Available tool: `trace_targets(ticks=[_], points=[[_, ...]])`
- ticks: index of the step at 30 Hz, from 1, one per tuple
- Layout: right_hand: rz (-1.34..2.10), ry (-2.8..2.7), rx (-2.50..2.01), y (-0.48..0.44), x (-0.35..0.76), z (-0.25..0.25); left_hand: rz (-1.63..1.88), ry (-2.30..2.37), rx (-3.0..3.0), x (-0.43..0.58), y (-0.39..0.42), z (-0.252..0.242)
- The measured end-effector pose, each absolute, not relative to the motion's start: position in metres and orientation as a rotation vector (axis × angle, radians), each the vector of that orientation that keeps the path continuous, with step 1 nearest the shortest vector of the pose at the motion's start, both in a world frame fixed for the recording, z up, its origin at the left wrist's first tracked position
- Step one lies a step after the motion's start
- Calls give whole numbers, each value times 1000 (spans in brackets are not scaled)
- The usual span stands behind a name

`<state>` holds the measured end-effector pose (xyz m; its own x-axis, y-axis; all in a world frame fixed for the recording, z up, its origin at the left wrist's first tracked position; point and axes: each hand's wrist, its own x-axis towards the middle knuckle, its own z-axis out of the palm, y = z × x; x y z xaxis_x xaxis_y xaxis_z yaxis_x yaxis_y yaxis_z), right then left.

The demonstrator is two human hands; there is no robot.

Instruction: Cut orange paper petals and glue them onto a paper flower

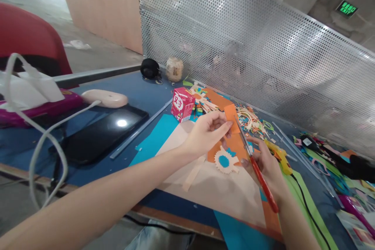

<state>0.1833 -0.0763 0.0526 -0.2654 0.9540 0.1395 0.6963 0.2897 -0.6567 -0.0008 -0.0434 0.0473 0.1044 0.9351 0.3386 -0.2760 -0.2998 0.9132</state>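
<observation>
my left hand (213, 128): pinching small rectangular orange paper piece (230, 111), at eleven o'clock from my right hand (271, 170), which grips red-handled metal scissors (252, 158). hazard: blades (243, 134) near left thumb (225, 128); a slip could nick it.

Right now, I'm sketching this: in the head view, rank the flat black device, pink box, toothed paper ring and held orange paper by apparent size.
1. Flat black device
2. Pink box and toothed paper ring: too alike to rank
3. Held orange paper: partly hidden; visible part looks smallest
</observation>
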Motion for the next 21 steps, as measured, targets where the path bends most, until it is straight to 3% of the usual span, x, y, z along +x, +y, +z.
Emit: trace_targets(ticks=[12, 21], points=[[795, -1954, -1432, -71, 186, 44, 1401, 714, 1269, 2, -44, 49], [704, -1925, -1453, -79, 177, 50, 1388, 730, 1262, 2, -44, 50]])
